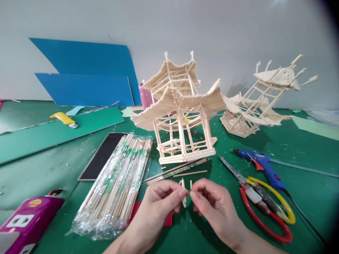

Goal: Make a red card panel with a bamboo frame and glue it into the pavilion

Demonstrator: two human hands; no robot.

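My left hand [159, 201] is closed, with thumb and forefinger pinching short pieces of wooden chopstick [183, 184]. Close beside it, my right hand [215, 204] pinches another short chopstick piece [191, 183]; the fingertips of both hands nearly meet. The fingers cover most of both pieces. Just beyond the hands lie a paper-wrapped pair of chopsticks [177, 171] and a loose thin stick [190, 173]. Behind these stands a two-tiered pavilion model [182, 148] built of chopsticks, with curved roofs and open sides.
A plastic pack of chopsticks [119, 180] partly covers a phone [102, 157] on the left, near a purple power strip [31, 218]. Scissors [265, 208] and a blue glue gun [267, 167] with a cord lie right. A second, tilted stick model [259, 106] and a yellow cutter [63, 119] are farther back.
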